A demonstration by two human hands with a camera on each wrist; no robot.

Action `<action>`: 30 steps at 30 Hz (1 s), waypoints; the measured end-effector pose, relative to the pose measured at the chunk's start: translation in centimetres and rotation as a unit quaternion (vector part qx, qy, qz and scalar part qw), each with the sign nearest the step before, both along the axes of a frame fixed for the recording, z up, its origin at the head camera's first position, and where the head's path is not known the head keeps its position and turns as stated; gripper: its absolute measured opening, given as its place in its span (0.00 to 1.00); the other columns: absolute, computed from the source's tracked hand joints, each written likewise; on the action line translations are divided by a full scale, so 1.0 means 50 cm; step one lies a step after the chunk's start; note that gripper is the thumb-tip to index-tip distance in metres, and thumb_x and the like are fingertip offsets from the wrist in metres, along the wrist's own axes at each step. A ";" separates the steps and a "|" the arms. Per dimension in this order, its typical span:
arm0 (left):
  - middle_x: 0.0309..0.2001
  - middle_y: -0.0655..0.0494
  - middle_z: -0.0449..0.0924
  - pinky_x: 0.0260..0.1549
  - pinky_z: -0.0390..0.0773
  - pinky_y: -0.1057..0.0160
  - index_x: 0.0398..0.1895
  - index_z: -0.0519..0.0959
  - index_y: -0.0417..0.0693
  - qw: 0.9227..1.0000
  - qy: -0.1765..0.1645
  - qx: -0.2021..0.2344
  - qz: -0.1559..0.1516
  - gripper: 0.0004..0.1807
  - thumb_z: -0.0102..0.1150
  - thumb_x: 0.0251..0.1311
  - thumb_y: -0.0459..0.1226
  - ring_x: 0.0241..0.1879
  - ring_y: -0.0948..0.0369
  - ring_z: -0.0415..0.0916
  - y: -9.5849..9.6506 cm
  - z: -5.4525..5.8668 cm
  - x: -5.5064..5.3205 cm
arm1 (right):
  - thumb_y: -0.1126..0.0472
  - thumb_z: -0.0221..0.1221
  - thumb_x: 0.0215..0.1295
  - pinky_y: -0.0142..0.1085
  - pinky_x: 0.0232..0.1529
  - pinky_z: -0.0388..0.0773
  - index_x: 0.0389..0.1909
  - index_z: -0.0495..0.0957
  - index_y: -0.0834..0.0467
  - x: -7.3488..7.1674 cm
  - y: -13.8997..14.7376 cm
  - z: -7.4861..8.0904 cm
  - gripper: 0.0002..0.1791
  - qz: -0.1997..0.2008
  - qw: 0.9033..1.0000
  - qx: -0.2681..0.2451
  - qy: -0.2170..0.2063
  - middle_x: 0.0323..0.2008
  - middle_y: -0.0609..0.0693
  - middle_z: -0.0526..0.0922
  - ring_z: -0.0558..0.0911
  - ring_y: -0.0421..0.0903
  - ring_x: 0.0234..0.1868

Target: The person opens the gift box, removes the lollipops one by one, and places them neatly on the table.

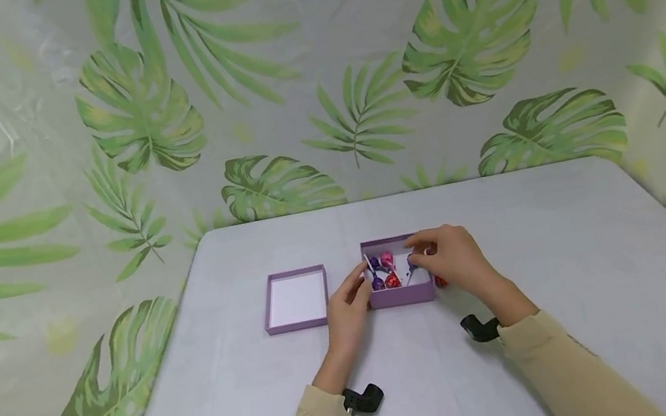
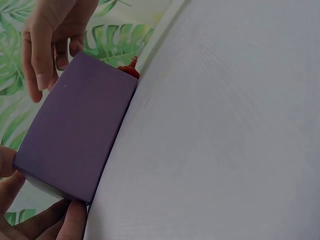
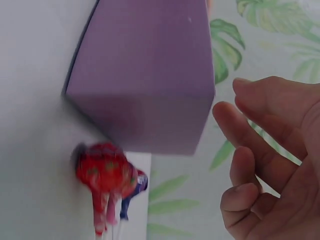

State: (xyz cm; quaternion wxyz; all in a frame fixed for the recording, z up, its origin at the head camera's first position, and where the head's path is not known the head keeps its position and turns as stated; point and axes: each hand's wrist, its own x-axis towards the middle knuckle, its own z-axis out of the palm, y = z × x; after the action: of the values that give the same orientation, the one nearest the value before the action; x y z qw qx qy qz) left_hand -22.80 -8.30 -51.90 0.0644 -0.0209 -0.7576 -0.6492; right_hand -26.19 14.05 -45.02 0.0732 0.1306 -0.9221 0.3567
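A purple open box (image 1: 402,296) stands on the table with several wrapped lollipops (image 1: 392,281) inside, mostly toward its left half. My left hand (image 1: 346,313) holds the box at its left side, one finger up at the rim and others low against the wall (image 2: 75,125). Over the box's right half is my right hand (image 1: 454,257), thumb and forefinger bent just above a dark purple lollipop (image 1: 412,266). The right wrist view shows that hand's fingertips (image 3: 225,117) apart, with nothing between them. A red lollipop (image 3: 102,167) sits outside, right of the box.
The purple-edged lid (image 1: 301,328) lies with its white inside up, left of the box. More lollipops, one dark blue (image 3: 137,185), are behind the red one. A white cloth covers the table (image 1: 240,403); a leaf-patterned sheet (image 1: 345,49) hangs behind.
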 end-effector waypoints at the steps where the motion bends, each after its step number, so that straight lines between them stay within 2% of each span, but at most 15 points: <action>1: 0.61 0.47 0.79 0.50 0.80 0.58 0.65 0.79 0.61 1.000 0.001 -0.001 0.000 0.20 0.59 0.72 0.39 0.58 0.54 0.77 -0.001 0.001 0.000 | 0.57 0.71 0.61 0.41 0.33 0.71 0.46 0.88 0.51 -0.002 -0.007 0.000 0.12 0.003 1.000 0.003 0.002 0.31 0.43 0.85 0.74 0.48 0.33; 2: 0.60 0.48 0.79 0.49 0.80 0.60 0.65 0.79 0.61 1.000 -0.002 -0.001 0.000 0.20 0.58 0.72 0.39 0.58 0.55 0.77 -0.001 0.002 0.000 | 0.57 0.71 0.61 0.41 0.32 0.71 0.47 0.88 0.52 -0.003 -0.013 -0.002 0.13 0.007 1.000 0.006 0.005 0.31 0.42 0.85 0.74 0.48 0.32; 6: 0.59 0.42 0.80 0.47 0.82 0.59 0.65 0.79 0.53 1.000 0.001 -0.003 -0.005 0.20 0.57 0.71 0.35 0.56 0.53 0.78 0.002 0.046 0.021 | 0.59 0.71 0.60 0.39 0.29 0.72 0.46 0.89 0.53 -0.010 -0.029 -0.013 0.13 0.025 0.999 0.018 0.017 0.28 0.42 0.84 0.75 0.45 0.29; 7: 0.59 0.42 0.80 0.46 0.82 0.59 0.65 0.79 0.53 1.000 0.000 -0.003 -0.007 0.21 0.57 0.71 0.35 0.56 0.53 0.78 0.003 0.047 0.022 | 0.59 0.71 0.59 0.39 0.28 0.73 0.46 0.89 0.53 -0.012 -0.031 -0.017 0.13 0.030 0.999 0.021 0.019 0.27 0.42 0.84 0.76 0.44 0.28; 9: 0.59 0.38 0.79 0.46 0.82 0.57 0.66 0.78 0.47 1.000 0.000 -0.002 -0.011 0.21 0.57 0.71 0.33 0.56 0.50 0.78 0.005 0.067 0.032 | 0.60 0.71 0.59 0.38 0.27 0.73 0.46 0.88 0.54 -0.013 -0.034 -0.024 0.13 0.040 0.999 0.028 0.020 0.26 0.41 0.83 0.76 0.42 0.26; 12: 0.59 0.38 0.79 0.45 0.82 0.61 0.66 0.78 0.47 1.000 0.000 -0.004 -0.010 0.21 0.57 0.71 0.33 0.56 0.50 0.78 0.006 0.050 0.025 | 0.60 0.71 0.59 0.38 0.26 0.74 0.45 0.89 0.54 -0.016 -0.038 -0.033 0.12 0.051 0.997 0.050 0.014 0.25 0.41 0.83 0.77 0.40 0.25; 15: 0.59 0.39 0.79 0.43 0.81 0.65 0.65 0.79 0.50 1.000 0.003 0.000 -0.005 0.21 0.58 0.71 0.34 0.56 0.50 0.79 0.008 0.018 0.008 | 0.60 0.72 0.58 0.37 0.28 0.75 0.43 0.89 0.53 -0.023 -0.040 -0.037 0.11 0.058 0.994 0.090 0.008 0.24 0.40 0.82 0.77 0.40 0.27; 19: 0.57 0.44 0.81 0.42 0.81 0.66 0.64 0.80 0.57 1.000 0.009 0.000 0.001 0.20 0.59 0.70 0.38 0.55 0.53 0.80 0.007 -0.008 -0.006 | 0.59 0.73 0.55 0.38 0.28 0.76 0.42 0.89 0.52 -0.034 -0.047 -0.029 0.12 0.071 0.987 0.146 0.000 0.25 0.40 0.82 0.78 0.41 0.28; 25: 0.57 0.49 0.82 0.43 0.82 0.65 0.63 0.80 0.64 1.000 0.008 0.002 -0.003 0.20 0.59 0.70 0.41 0.54 0.58 0.80 0.002 -0.015 -0.007 | 0.58 0.74 0.54 0.39 0.30 0.78 0.40 0.89 0.50 -0.046 -0.060 -0.022 0.11 0.100 0.978 0.178 -0.037 0.28 0.40 0.84 0.80 0.40 0.29; 30: 0.58 0.49 0.82 0.45 0.81 0.64 0.64 0.80 0.66 1.000 0.013 -0.010 0.004 0.20 0.59 0.70 0.41 0.55 0.59 0.79 -0.003 -0.012 -0.009 | 0.57 0.75 0.53 0.40 0.30 0.77 0.40 0.89 0.51 -0.056 -0.074 -0.021 0.12 0.103 0.977 0.183 -0.045 0.29 0.41 0.84 0.79 0.40 0.29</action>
State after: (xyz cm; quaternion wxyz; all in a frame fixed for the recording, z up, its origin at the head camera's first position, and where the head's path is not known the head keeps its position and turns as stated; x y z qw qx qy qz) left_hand -23.23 -8.44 -52.52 0.0766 -0.0275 -0.7634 -0.6408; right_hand -29.01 10.35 -46.07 -0.0304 0.2202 -0.9557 0.1927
